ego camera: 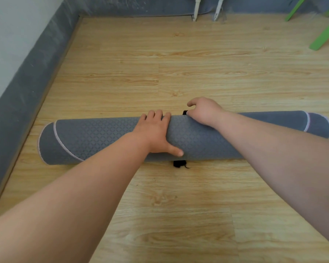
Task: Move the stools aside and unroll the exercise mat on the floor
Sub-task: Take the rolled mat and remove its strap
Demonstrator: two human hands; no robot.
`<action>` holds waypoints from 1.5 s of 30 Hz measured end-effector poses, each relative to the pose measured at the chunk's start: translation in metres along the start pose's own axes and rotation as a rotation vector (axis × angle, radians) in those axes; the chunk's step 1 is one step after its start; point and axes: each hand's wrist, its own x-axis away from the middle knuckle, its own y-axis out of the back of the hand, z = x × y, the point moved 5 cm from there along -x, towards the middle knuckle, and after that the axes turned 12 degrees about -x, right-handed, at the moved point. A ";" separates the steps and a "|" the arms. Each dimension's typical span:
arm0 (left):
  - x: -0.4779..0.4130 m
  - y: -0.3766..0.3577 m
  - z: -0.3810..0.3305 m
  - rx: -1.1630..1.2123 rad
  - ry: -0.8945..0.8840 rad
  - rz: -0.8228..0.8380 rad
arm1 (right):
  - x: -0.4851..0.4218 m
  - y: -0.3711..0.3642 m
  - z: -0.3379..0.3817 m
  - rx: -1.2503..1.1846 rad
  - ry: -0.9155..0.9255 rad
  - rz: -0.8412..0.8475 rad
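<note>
A rolled grey exercise mat [95,137] with pale stitched edging lies across the wooden floor in front of me. My left hand [156,131] rests flat on top of the roll near its middle, fingers over the far side and thumb on the near side. My right hand [203,111] is on the far side of the roll, fingers curled and pinching a black strap [185,112]. Another bit of the black strap [179,164] pokes out under the roll's near side. Green stool legs [325,33] stand at the far right.
A grey skirting wall [23,88] runs along the left and across the back. Two white pipes [197,8] come down to the floor at the back. Bare wooden floor [160,63] stretches beyond the mat and in front of it.
</note>
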 end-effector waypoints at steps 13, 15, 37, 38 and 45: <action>0.002 -0.002 -0.013 0.033 -0.019 0.203 | 0.000 0.041 -0.004 -0.449 0.047 -0.358; 0.004 0.000 -0.015 0.002 -0.037 0.143 | 0.004 0.051 0.003 -0.424 0.084 -0.458; 0.011 0.009 -0.004 -0.089 -0.001 0.002 | 0.036 0.118 0.026 -1.316 -0.079 -0.449; 0.010 0.010 -0.003 -0.043 0.010 0.018 | 0.039 0.119 0.026 -1.339 -0.060 -0.439; 0.005 0.039 -0.005 0.585 0.208 -0.158 | 0.047 0.109 0.033 -1.595 -0.029 -0.193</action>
